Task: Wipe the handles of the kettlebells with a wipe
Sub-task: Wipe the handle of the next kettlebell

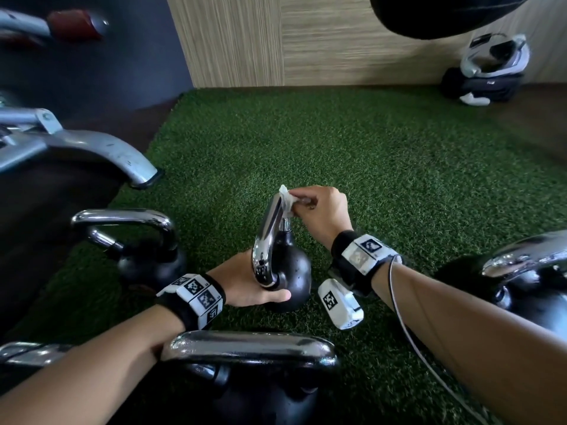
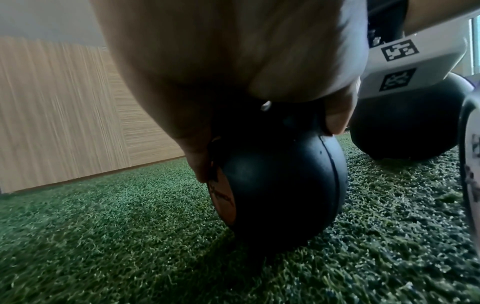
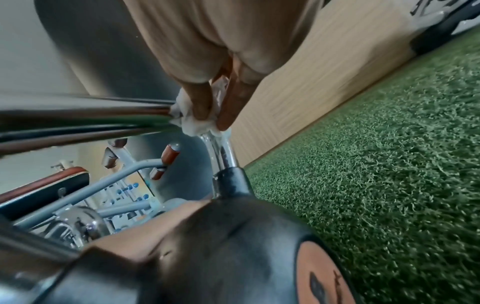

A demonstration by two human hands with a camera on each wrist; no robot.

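A small black kettlebell (image 1: 290, 271) with a chrome handle (image 1: 270, 234) stands on the green turf in the middle of the head view. My left hand (image 1: 248, 285) grips it low down, where the near end of the handle meets the ball (image 2: 280, 185). My right hand (image 1: 322, 210) pinches a white wipe (image 1: 288, 199) against the far upper bend of the handle. In the right wrist view the fingers (image 3: 202, 100) squeeze the crumpled wipe (image 3: 192, 121) round the chrome bar (image 3: 221, 152).
Three more kettlebells stand around: one to the left (image 1: 144, 240), a large one at the near edge (image 1: 254, 357), one at the right (image 1: 527, 277). A grey machine foot (image 1: 101, 151) reaches in from the left. A wooden wall (image 1: 306, 41) borders the turf (image 1: 368, 148).
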